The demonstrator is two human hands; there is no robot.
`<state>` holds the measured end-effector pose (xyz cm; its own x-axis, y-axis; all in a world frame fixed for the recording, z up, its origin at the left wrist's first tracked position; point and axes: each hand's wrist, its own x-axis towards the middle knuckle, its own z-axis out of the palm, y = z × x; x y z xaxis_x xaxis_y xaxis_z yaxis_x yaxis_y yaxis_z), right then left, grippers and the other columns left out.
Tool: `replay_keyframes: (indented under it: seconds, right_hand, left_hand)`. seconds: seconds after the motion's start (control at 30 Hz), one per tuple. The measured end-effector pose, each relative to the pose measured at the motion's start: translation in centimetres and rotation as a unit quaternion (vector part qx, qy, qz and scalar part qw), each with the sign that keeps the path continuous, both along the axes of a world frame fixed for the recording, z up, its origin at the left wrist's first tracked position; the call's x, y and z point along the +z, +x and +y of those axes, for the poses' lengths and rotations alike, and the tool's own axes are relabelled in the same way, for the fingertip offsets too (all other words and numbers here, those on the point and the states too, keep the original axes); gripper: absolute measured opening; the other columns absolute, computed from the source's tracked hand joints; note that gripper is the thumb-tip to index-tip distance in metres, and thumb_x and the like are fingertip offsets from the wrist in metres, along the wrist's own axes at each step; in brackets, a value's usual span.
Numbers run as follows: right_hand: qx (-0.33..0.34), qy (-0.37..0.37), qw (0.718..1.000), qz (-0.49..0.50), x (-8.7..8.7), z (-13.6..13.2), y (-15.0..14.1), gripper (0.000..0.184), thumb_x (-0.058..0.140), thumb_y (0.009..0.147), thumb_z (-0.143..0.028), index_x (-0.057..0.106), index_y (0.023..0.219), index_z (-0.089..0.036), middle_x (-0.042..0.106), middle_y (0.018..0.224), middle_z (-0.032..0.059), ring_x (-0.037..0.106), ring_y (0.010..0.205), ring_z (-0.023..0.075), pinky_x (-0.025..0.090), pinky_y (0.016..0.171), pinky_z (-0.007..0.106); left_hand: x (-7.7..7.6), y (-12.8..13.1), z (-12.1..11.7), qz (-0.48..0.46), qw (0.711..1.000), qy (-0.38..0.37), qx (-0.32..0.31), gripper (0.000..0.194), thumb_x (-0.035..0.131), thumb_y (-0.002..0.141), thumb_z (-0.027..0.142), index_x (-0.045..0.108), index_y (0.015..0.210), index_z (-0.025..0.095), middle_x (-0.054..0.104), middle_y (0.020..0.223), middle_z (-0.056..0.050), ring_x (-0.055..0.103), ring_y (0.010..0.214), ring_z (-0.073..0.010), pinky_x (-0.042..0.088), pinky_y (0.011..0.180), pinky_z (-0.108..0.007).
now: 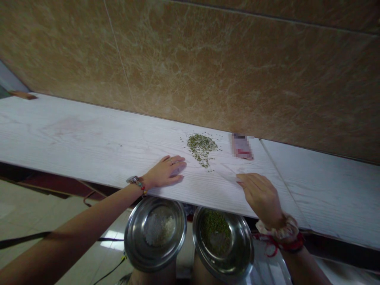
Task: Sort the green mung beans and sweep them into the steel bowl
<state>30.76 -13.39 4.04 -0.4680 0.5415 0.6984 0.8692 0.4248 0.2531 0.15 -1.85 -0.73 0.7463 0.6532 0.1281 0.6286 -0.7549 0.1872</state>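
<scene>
My left hand (166, 171) rests palm down on the white wood-grain counter (89, 134), fingers spread and apparently holding nothing. My right hand (263, 194) pinches a thin, whitish, see-through strip (232, 177) whose exact kind I cannot make out. Its tip points left, toward a scattered pile of small green beans (202, 146) between and beyond my hands. Below the counter edge, a steel bowl (130, 241) with whitish grains sits over my left leg. Another steel bowl (243, 245), holding green beans, tilts over my right leg.
A flat rectangular object (242, 146), blurred out, lies near the wall right of the beans. The brown marbled wall (190, 67) runs along the counter's back. A small brown block (23, 95) lies at the far left end. A dark cable (109, 271) hangs below.
</scene>
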Motion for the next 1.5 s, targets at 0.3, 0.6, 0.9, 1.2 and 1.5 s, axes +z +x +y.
replay_keyframes:
  seconds: [0.3, 0.6, 0.9, 1.2, 1.5]
  right_hand:
    - [0.036, -0.026, 0.999, -0.003, 0.1, -0.1, -0.6, 0.024, 0.044, 0.094, -0.014, 0.067, 0.086, -0.015, 0.072, 0.078, 0.005, 0.064, 0.075, 0.0156, 0.046, 0.073, 0.029]
    - [0.066, -0.039, 0.997, 0.025, 0.1, 0.0, -0.8, 0.023, 0.044, 0.093, -0.011, 0.066, 0.086, -0.016, 0.071, 0.077, 0.0045, 0.064, 0.075, 0.0152, 0.048, 0.073, 0.029]
    - [0.102, -0.053, 0.992, 0.047, 0.9, -0.4, -1.8, 0.018, 0.047, 0.091, -0.01, 0.064, 0.089, -0.014, 0.071, 0.078, 0.0055, 0.064, 0.076, 0.0155, 0.049, 0.074, 0.029]
    - [0.124, -0.087, 0.987, 0.054, 0.3, 0.3, -1.5, 0.025, 0.042, 0.094, -0.013, 0.065, 0.087, -0.018, 0.072, 0.078, 0.0039, 0.065, 0.075, 0.0148, 0.049, 0.07, 0.029]
    - [0.032, -0.045, 0.998, 0.037, 1.0, -0.7, 0.5, 0.021, 0.046, 0.091, -0.012, 0.067, 0.09, -0.018, 0.072, 0.081, 0.0049, 0.064, 0.079, 0.0168, 0.047, 0.077, 0.031]
  left_hand:
    - [0.2, 0.0, 0.0, 0.004, 1.0, 0.002, -0.001, 0.044, 0.048, 0.09, 0.041, 0.046, 0.129, 0.021, 0.046, 0.144, -0.01, 0.042, 0.131, -0.0264, 0.028, 0.109, -0.046]
    - [0.2, 0.0, 0.0, 0.002, 1.0, 0.0, 0.0, 0.044, 0.048, 0.09, 0.042, 0.046, 0.129, 0.022, 0.045, 0.144, -0.009, 0.043, 0.129, -0.0256, 0.028, 0.109, -0.046]
    - [0.2, 0.1, 0.1, 0.002, 1.0, 0.0, -0.002, 0.044, 0.047, 0.091, 0.043, 0.047, 0.129, 0.021, 0.046, 0.144, -0.01, 0.042, 0.131, -0.0259, 0.029, 0.108, -0.046]
    - [0.2, -0.1, 0.1, -0.005, 1.0, -0.001, -0.007, 0.044, 0.048, 0.091, 0.043, 0.046, 0.129, 0.022, 0.045, 0.144, -0.01, 0.042, 0.13, -0.0256, 0.028, 0.109, -0.045]
    - [0.1, 0.0, 0.1, -0.006, 1.0, -0.001, -0.005, 0.044, 0.047, 0.091, 0.045, 0.046, 0.129, 0.023, 0.045, 0.144, -0.009, 0.043, 0.13, -0.0262, 0.028, 0.109, -0.046]
